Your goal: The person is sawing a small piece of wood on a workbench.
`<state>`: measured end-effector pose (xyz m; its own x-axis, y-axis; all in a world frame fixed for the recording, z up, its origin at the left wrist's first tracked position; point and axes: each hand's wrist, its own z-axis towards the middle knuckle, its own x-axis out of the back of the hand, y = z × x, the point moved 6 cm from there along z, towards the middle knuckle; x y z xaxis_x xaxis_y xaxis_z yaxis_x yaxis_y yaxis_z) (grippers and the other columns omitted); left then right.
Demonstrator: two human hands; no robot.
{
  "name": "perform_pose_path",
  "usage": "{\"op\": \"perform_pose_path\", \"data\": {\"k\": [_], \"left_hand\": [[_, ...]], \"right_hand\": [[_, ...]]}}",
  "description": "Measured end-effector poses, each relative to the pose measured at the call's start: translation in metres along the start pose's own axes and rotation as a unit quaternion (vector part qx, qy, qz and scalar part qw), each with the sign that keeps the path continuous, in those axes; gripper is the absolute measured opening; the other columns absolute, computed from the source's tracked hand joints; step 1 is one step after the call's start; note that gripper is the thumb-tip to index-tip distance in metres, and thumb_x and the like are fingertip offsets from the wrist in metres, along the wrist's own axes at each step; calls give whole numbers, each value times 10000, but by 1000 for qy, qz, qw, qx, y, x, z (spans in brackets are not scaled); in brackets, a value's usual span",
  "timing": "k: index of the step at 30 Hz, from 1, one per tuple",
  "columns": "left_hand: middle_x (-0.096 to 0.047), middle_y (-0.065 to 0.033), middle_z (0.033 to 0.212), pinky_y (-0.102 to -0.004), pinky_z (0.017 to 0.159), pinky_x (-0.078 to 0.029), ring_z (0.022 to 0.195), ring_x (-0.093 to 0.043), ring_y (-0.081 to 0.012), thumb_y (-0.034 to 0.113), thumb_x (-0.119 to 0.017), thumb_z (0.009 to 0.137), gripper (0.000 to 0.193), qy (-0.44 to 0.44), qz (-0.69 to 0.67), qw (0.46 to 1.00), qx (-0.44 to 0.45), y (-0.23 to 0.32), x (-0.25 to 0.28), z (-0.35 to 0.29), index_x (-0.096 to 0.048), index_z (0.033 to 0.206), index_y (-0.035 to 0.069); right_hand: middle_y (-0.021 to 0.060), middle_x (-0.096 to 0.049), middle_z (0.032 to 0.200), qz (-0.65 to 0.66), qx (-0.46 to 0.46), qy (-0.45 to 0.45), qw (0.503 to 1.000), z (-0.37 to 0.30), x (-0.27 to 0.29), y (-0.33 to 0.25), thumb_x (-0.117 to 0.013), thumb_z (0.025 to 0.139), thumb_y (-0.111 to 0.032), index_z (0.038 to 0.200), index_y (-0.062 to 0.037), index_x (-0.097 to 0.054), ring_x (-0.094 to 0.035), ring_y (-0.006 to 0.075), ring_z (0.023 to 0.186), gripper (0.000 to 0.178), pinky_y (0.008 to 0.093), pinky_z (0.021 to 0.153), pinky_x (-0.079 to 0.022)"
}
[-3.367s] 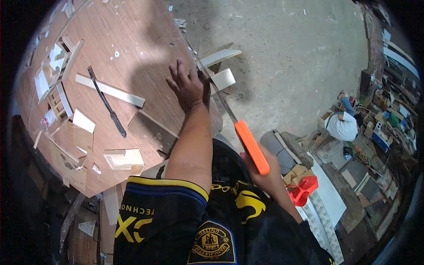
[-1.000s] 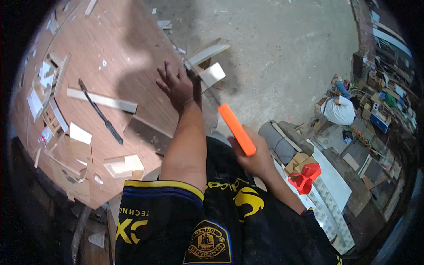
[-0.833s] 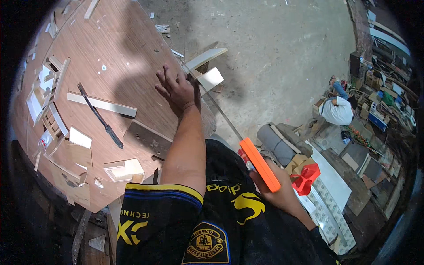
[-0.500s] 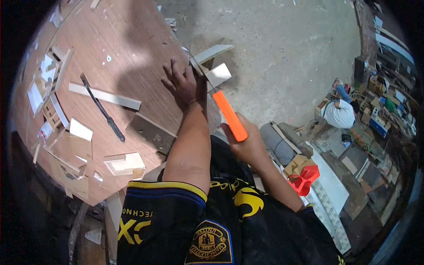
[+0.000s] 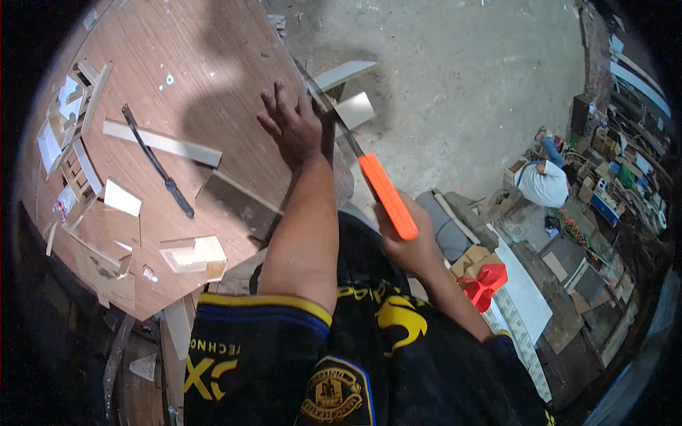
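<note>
Resting left hand (image 5: 293,128) palm-down, open, with fingers spread, at the right edge of the brown wood-grain tabletop (image 5: 153,60). Can't tell if pressing bare top or wood underneath. Gripping the orange-handled metal handsaw (image 5: 387,193) in right hand (image 5: 420,247), closed round it.

Key relation: handsaw between the hands, with long axis from lower right (right hand) to upper left, roughly along the table edge. Passing just right of left hand, with grey blade (image 5: 349,137) across the cream-white rectangular wood block (image 5: 356,110) at its table-side end. Jutting right from there, past the edge. Nearer to block: left hand, just across the blade.

Further out: narrow pale board (image 5: 344,74) just beyond block; dark grey-brown flat board (image 5: 238,201) beside left forearm. To the left, slim black bar-like tool (image 5: 150,157) lying across long pale wood strip (image 5: 192,150); then jumbled small wooden frame pieces (image 5: 89,167). To the right, rolled grey mat (image 5: 449,231), red folded piece (image 5: 486,282), long white panel (image 5: 524,291), and a person in a white top (image 5: 543,184) well apart.

Writing: yellow lettering and shield crest on black jersey (image 5: 419,373), partly cut by folds. None legible on handsaw.
</note>
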<state>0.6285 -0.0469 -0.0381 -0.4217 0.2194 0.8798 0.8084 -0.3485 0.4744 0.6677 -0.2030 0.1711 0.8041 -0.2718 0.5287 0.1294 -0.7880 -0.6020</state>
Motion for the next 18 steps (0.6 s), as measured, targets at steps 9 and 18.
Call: {"op": "perform_pose_path", "data": {"k": [9,18], "left_hand": [[-375,-92,1462,-631,1087,-241,1402,-286,-378,288,-584,886,174,12,160,985,-65,-8,-18,-10,-659,1008,188],[-381,-49,1469,-610,1118,-187,1408,-287,-344,230,-576,864,186,-25,87,996,-17,-5,-3,-6,-658,1009,147]], "right_hand": [[209,-619,798,-4,-57,-38,998,-25,16,-27,-660,890,-198,1046,-20,-495,-632,422,788,288,399,660,-493],[133,-614,785,70,-44,-54,995,-79,51,-35,-716,852,-194,1090,-31,-472,-658,278,743,378,354,660,-496]]}}
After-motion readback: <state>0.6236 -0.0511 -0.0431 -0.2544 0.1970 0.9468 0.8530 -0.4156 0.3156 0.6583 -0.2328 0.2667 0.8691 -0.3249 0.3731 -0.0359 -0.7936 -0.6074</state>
